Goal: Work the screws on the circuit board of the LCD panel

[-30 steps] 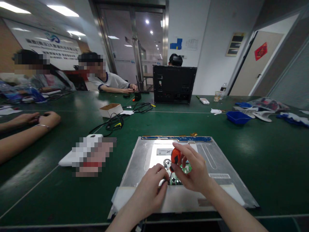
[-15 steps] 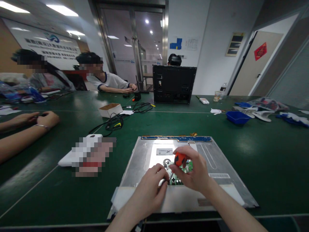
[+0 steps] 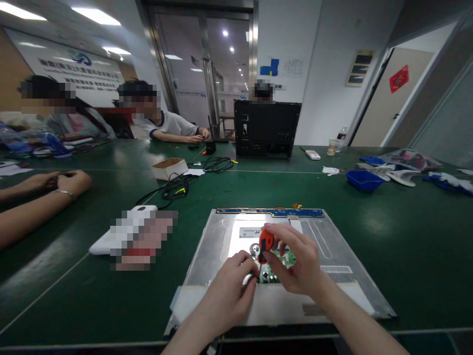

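Observation:
A flat metal display panel [image 3: 207, 251] lies on the green table, with a blue circuit strip [image 3: 306, 213] along its far edge and a green circuit board [image 3: 290, 255] near its middle. My right hand [image 3: 299, 259] grips an orange and black screwdriver [image 3: 266, 241] by its handle, which stands nearly upright over the board's left part. The tip points down beside my left fingertips. My left hand [image 3: 234, 281] is closed at the board's left edge, thumb and fingers together; what they pinch is too small to make out.
Black cables [image 3: 177, 186] and an open white box [image 3: 169, 168] lie beyond the panel. A white device [image 3: 107, 241] is at left, near another person's hands [image 3: 70, 183]. A black monitor housing [image 3: 266, 129] stands behind; a blue tray [image 3: 364, 180] is at right.
The screwdriver handle has tilted more upright and shifted slightly left, with my right fingers turned around it. My left hand has stayed in place.

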The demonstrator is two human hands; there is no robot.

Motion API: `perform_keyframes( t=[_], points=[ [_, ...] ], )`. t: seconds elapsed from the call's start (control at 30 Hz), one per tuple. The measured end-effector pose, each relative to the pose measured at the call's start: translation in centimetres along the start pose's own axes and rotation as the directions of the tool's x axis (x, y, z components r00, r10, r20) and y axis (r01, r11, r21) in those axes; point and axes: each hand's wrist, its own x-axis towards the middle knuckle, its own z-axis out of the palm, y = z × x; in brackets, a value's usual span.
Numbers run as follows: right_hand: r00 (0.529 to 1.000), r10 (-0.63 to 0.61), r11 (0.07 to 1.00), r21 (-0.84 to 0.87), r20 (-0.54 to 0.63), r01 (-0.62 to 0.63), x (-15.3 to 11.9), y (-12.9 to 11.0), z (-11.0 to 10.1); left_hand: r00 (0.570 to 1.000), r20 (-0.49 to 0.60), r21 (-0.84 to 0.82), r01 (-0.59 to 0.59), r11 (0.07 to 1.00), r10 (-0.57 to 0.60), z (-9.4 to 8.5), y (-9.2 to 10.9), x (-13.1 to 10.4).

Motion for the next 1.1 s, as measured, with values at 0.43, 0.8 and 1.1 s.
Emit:
perform_keyframes(
  t=[0.43, 0.8, 1.1],
  points=[
    [0.991, 0.042, 0.998, -0.046, -0.124, -0.048, 0.11, 0.18, 0.4, 1.0, 0.001, 0.027, 0.012, 1.0, -0.012, -0.17, 0.38, -0.01],
    [0.998, 0.062, 0.996, 0.059, 0.029, -0.063, -0.1, 0.24, 0.14, 1.0, -0.014, 0.013, 0.011, 1.0, -0.01, -0.12, 0.24, 0.01],
    [0.994, 0.037, 0.999, 0.003, -0.099, -0.037, -0.04, 0.48, 0.56, 1.0, -0.01, 0.027, 0.002, 1.0, -0.002, 0.0, 0.08, 0.0]
  ],
)
